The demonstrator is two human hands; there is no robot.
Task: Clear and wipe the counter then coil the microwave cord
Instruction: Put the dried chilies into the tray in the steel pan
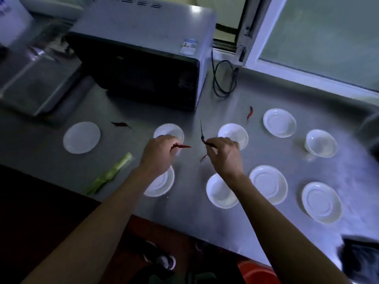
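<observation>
Steel counter (pixel 127 201) has the microwave (pixel 143 64) at the back, its cord (pixel 222 78) looped loose beside it. Both arms stretch forward: left hand (pixel 159 154) pinches a chili (pixel 183 146), right hand (pixel 224 154) pinches another chili (pixel 205 140).

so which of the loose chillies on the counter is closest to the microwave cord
The red chilli lying between the microwave and the far right saucer, just below the cord. The other loose chillies lie further left or nearer the hands.

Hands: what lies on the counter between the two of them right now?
In the head view, one small red chili lies on bare counter between the left hand and right hand.
</observation>
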